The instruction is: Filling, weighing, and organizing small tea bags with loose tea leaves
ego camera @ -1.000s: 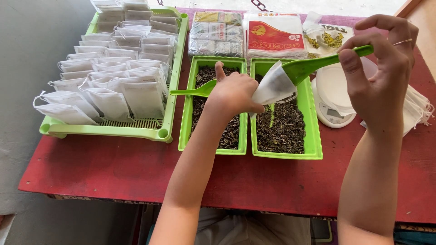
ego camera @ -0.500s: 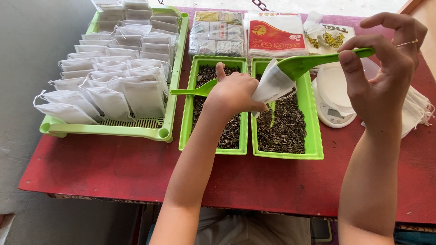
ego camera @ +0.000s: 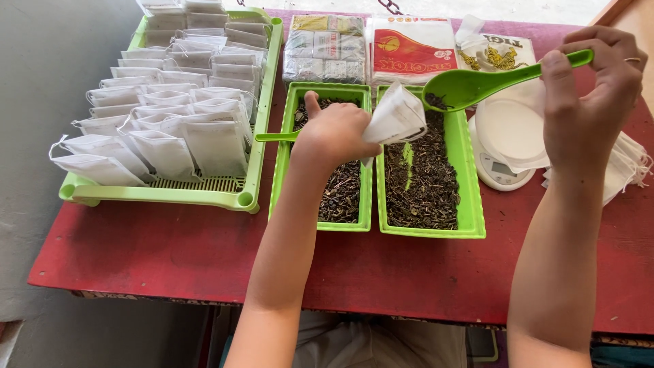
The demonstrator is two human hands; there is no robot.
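Note:
My left hand [ego camera: 335,133] holds a small white filter bag [ego camera: 396,116] over the two green trays of dark loose tea. A second green spoon handle [ego camera: 276,136] sticks out to the left from under that hand. My right hand [ego camera: 591,88] grips the handle of a green spoon [ego camera: 470,85], whose bowl sits just right of the bag's mouth with a few tea leaves in it. The left tea tray [ego camera: 286,170] and the right tea tray [ego camera: 473,204] stand side by side on the red table [ego camera: 170,252].
A large green tray [ego camera: 255,170] of several filled white bags stands at the left. Packets of tea [ego camera: 327,48] and a red-and-white packet [ego camera: 412,51] lie behind the trays. A white kitchen scale [ego camera: 504,146] and a pile of empty bags [ego camera: 630,167] are at the right.
The spoon has drawn back slightly from the bag's mouth and levelled out. The bag in my left hand has tipped a little. Both hands stay over the trays.

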